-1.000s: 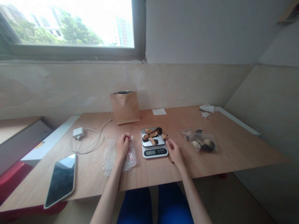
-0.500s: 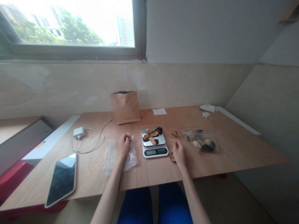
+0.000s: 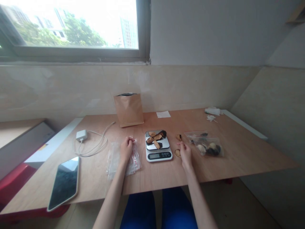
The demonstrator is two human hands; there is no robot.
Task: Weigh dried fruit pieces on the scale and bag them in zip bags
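A white kitchen scale (image 3: 159,156) with a small lit display stands in the middle, several dried brown slices (image 3: 157,137) on its plate. My left hand (image 3: 126,148) rests on a stack of clear plastic bags (image 3: 113,159), its fingers curled; whether it grips anything is hidden. Right of the scale, my right hand (image 3: 185,153) has its fingers bent together beside a loose slice (image 3: 177,153); what they hold, if anything, is too small to tell. Another slice (image 3: 178,137) lies just beyond. Further right is a clear zip bag (image 3: 218,143) holding dark and pale pieces.
A brown paper pouch (image 3: 130,111) stands open at the back, beside a white paper (image 3: 163,114). A white charger (image 3: 81,135) with its cable and a tablet (image 3: 64,179) lie at the left. Crumpled white items (image 3: 213,111) are at the back right.
My right hand has moved slightly to the right, and the near slice now shows a little farther up the table beside its fingers. My left hand stays on the bags.
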